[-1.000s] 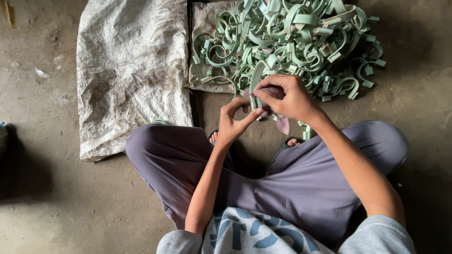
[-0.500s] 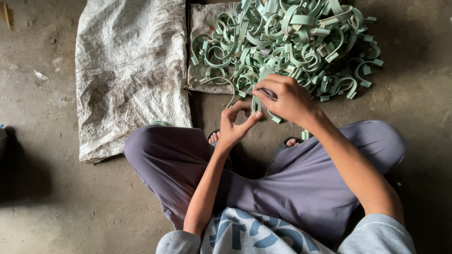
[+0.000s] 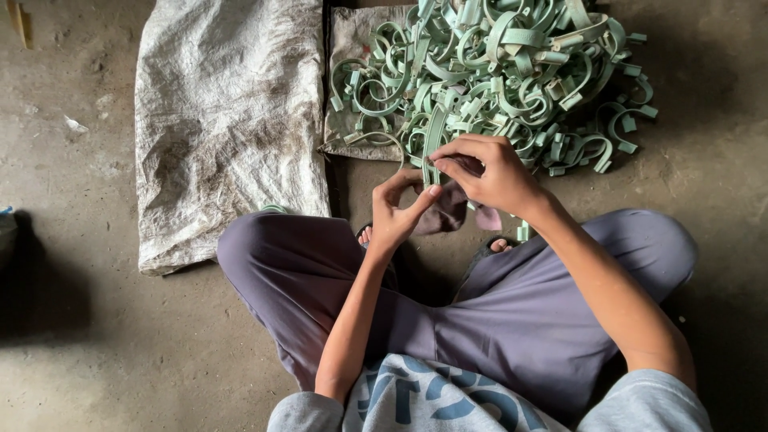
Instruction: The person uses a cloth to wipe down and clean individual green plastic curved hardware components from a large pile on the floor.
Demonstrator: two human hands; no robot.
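Right hand (image 3: 496, 172) curls down from a bent wrist, fingertips pinching a green plastic strip (image 3: 433, 144) at the near edge of the green pile (image 3: 488, 76). Just below that pile, left hand (image 3: 398, 210) lifts up, fingers half-open, thumb touching the strip's lower end.

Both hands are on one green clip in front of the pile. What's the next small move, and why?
Probably draw the green clip toward the lap, clear of the pile. The right hand pinches its lower end and the left hand meets it there, but its upper part lies among the others.
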